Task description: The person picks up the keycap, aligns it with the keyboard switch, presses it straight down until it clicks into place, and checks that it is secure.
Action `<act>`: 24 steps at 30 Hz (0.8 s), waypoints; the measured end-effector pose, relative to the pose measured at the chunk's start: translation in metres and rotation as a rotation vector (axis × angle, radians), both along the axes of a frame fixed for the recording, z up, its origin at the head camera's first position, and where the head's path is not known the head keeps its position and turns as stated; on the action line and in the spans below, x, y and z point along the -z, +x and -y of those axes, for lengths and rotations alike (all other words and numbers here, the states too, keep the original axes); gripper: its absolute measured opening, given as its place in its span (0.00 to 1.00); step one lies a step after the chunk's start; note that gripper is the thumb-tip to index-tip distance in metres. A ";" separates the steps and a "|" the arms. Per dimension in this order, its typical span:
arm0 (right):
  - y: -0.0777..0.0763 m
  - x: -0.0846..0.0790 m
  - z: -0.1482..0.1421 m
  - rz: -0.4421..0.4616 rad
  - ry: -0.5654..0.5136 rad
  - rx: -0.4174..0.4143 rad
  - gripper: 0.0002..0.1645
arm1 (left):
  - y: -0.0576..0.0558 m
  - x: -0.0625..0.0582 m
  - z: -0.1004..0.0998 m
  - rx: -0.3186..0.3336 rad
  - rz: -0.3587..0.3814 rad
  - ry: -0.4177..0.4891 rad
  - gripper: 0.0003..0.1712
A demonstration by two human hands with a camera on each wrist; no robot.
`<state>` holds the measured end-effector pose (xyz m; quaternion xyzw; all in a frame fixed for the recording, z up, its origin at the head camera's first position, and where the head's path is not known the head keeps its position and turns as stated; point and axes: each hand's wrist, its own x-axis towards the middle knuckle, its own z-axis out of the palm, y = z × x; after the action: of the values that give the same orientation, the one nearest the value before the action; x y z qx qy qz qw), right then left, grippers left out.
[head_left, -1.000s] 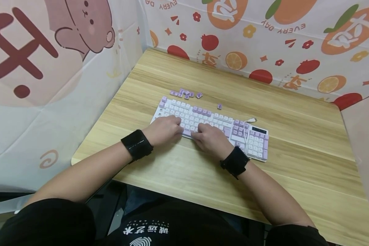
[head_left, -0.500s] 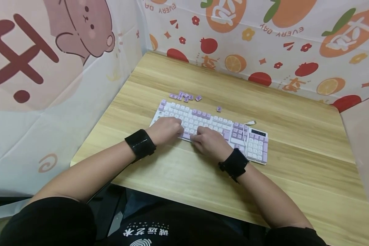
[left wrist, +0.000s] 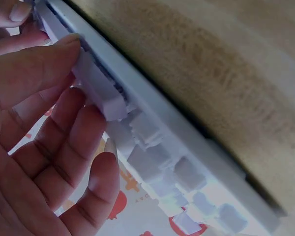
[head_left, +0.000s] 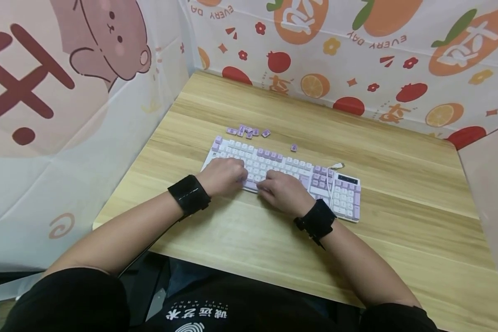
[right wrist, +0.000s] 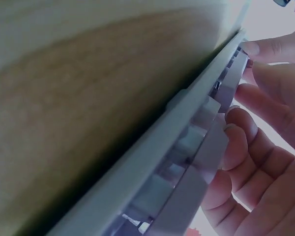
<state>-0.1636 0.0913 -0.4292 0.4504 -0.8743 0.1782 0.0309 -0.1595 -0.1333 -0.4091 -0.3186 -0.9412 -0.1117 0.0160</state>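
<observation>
A white and lilac keyboard lies on the wooden table, tilted to the right in the head view. My left hand is at its front edge, thumb against the near side of the long lilac space bar and fingertips along its far side. From the other end my right hand pinches the same space bar between thumb and forefinger, its other fingers curled over the keys. A narrow gap with dark parts shows under the bar in the wrist views. Both palms hide many keys from above.
Several loose lilac keycaps lie behind the keyboard's left half, and a single keycap sits farther right. A white cable with its plug crosses the keyboard's right part. Printed cloth stands behind the table.
Since a second ago both hands have shifted only slightly at the space bar. The head view has moved a little; the keyboard and loose keycaps otherwise stay as they were.
</observation>
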 end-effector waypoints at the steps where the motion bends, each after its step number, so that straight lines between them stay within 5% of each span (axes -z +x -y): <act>1: -0.001 0.000 0.000 0.012 0.002 0.001 0.09 | 0.000 0.001 0.000 0.002 0.002 0.001 0.07; 10: -0.026 -0.023 -0.006 0.107 0.012 0.040 0.12 | -0.001 0.009 0.000 0.053 -0.059 0.007 0.07; 17: -0.071 -0.047 -0.024 0.226 0.010 0.224 0.13 | -0.006 0.011 -0.004 0.047 -0.023 0.031 0.12; 24: -0.110 -0.043 -0.033 0.254 0.154 0.358 0.17 | -0.005 0.007 -0.011 0.002 0.023 -0.042 0.14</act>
<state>-0.2740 0.1245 -0.3865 0.2632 -0.9481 0.1581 -0.0829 -0.1648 -0.1223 -0.4162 -0.3185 -0.9431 -0.0957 -0.0015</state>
